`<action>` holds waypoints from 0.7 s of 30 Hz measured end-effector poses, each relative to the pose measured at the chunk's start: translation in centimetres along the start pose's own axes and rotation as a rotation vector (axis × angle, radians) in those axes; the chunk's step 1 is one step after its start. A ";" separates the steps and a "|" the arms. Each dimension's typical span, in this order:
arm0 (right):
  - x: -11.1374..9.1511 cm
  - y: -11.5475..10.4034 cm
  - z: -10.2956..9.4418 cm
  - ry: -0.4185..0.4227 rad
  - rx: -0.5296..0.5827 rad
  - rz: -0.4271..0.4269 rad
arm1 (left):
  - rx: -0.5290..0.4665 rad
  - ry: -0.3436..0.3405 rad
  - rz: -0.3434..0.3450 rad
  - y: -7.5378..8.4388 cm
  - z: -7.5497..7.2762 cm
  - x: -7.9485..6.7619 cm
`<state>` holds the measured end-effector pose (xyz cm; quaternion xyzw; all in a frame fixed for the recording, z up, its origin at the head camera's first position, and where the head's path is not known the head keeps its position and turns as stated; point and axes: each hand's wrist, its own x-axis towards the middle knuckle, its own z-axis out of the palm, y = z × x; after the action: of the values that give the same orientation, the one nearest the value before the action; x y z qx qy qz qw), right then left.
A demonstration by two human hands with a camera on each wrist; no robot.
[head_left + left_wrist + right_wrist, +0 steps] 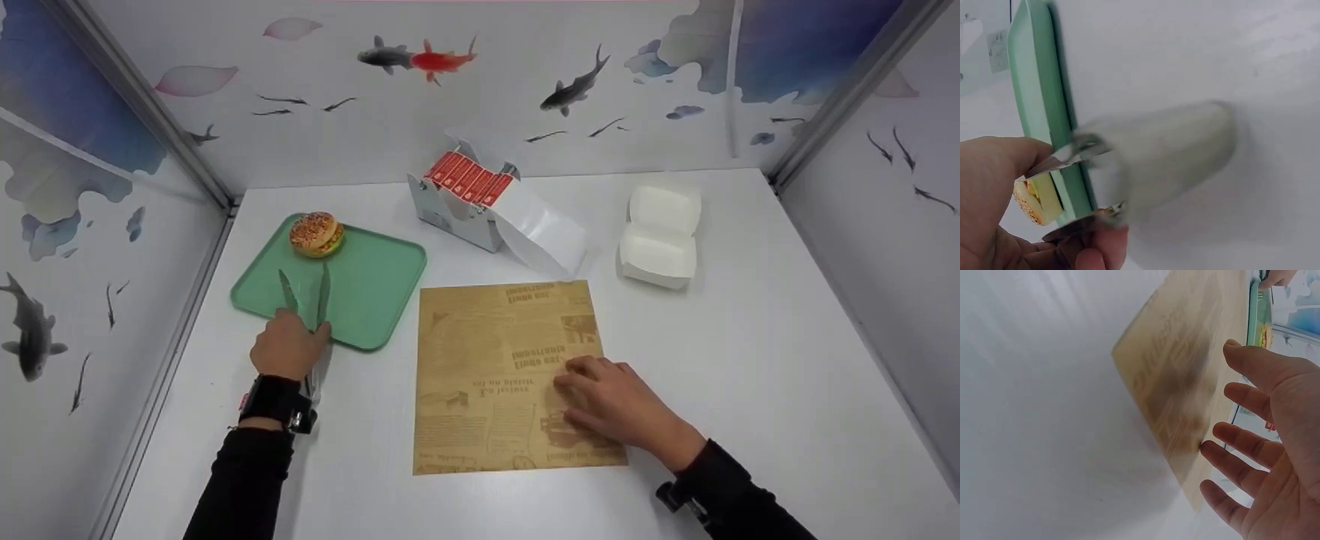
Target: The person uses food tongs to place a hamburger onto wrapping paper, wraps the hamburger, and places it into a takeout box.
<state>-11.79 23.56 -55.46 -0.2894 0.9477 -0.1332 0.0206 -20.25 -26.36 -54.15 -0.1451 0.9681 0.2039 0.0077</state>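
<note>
My left hand (289,345) grips a pair of metal tongs (323,294) over the near left part of a green tray (367,296). The tongs' two arms are spread apart and point toward a seeded burger (316,234) at the tray's far left. In the left wrist view, thumb and fingers hold opposite arms of the tongs (1081,151), whose rear end is blurred. My right hand (619,397) is at the right side of a brown printed paper sheet (472,337), fingers somewhat spread. Whether the fingertips press on the sheet is hard to tell.
Behind the sheet stands a box (454,221) with a row of red-printed items and a white flap (544,232) hanging toward the sheet. An opened white clamshell container (660,255) sits at the far right. Printed walls (495,112) bound the white table.
</note>
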 end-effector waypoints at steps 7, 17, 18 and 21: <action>0.6 -0.9 -0.9 0.050 -0.005 -0.012 | -0.190 -0.014 0.051 1.8 -0.3 -0.3; 4.2 -4.5 -2.8 0.079 0.350 0.004 | -0.610 -0.073 0.128 8.8 1.6 -2.6; 4.7 -5.0 -2.9 0.069 0.407 0.016 | -0.656 -0.083 0.133 9.7 1.9 -3.1; 6.1 -6.6 -3.3 0.038 0.542 0.063 | -0.789 -0.124 0.158 12.4 3.0 -4.8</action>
<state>-13.67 15.70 -50.33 -0.2410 0.8863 -0.3865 0.0837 -19.28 -13.02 -51.68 -0.0496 0.8214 0.5682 -0.0058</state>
